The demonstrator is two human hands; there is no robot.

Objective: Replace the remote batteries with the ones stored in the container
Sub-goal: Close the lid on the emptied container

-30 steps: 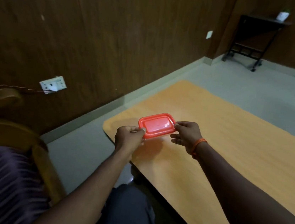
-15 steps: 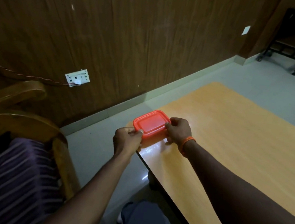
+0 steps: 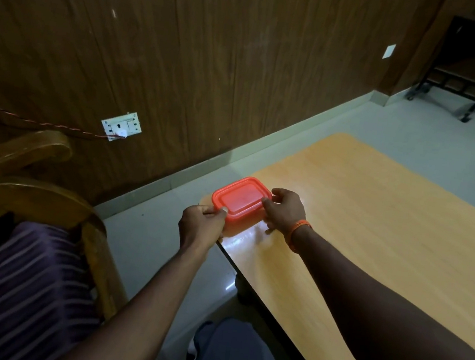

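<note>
A small rectangular container with a red lid rests at the near left corner of the orange wooden table. My left hand grips its near left corner, thumb on the lid's rim. My right hand, with an orange band on the wrist, holds the right end of the container. The lid lies closed over the container, so its contents are hidden. No remote or batteries are in view.
A wooden chair with a striped purple cushion stands at my left. A wall socket with a plugged cord sits on the dark wood-panelled wall. A black wheeled stand is at the far right.
The container and both hands have shifted toward the table's left corner and lower, from held above the table to resting on it. The camera view has turned left and downward.
</note>
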